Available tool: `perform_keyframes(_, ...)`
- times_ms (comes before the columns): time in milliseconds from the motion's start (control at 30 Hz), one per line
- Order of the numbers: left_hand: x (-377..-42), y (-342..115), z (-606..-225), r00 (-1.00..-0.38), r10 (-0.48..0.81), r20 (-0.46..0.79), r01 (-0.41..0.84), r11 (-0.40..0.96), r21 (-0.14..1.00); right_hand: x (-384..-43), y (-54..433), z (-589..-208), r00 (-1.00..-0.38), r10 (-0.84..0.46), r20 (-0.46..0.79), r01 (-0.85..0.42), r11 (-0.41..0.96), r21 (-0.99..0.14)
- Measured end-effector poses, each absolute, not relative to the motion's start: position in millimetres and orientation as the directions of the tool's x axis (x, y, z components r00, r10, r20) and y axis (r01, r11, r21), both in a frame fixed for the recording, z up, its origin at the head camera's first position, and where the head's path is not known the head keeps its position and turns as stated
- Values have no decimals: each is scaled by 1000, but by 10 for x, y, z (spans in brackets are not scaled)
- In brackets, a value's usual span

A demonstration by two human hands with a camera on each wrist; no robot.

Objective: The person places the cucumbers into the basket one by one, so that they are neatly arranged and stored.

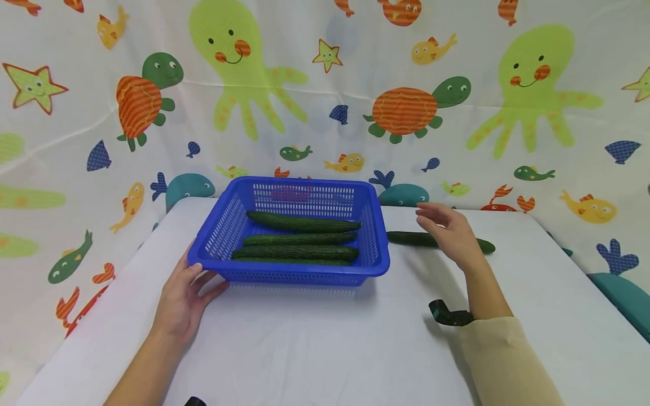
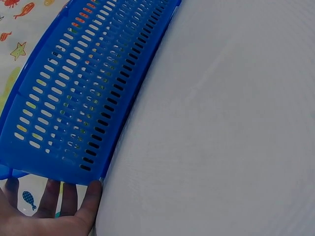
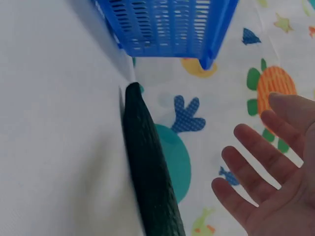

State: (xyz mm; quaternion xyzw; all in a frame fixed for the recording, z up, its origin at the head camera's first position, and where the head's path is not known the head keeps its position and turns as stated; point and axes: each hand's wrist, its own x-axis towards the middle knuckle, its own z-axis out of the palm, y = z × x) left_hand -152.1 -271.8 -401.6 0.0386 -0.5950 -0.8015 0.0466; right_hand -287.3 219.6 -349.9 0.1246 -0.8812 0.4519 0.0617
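Note:
A blue plastic basket [image 1: 284, 272] stands on the table, with several dark green cucumbers [image 1: 299, 252] lying lengthwise inside. My left hand [image 1: 178, 304] is at its near left corner, and the fingers [image 2: 70, 199] touch the end wall and rim from outside. To the right of the basket, another cucumber [image 3: 147, 162] lies on the white surface. Above it hovers my right hand [image 1: 452, 231], apart from it, with its fingers spread and nothing held. In the head view this hand hides the middle of that cucumber.
White cloth covers the table [image 1: 284, 349]. Behind it hangs a curtain [image 1: 315, 73] printed with sea animals. A black wrist device [image 1: 449, 314] is strapped to the right wrist beside a beige sleeve [image 1: 503, 361].

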Motion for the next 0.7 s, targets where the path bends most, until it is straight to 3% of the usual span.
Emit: perform_keyframes(700, -1502, -2730, -4025, -994, -110, 5, 37, -292, 956, -2828, 2863, -3498, -985, 54, 165, -97, 618, -780)
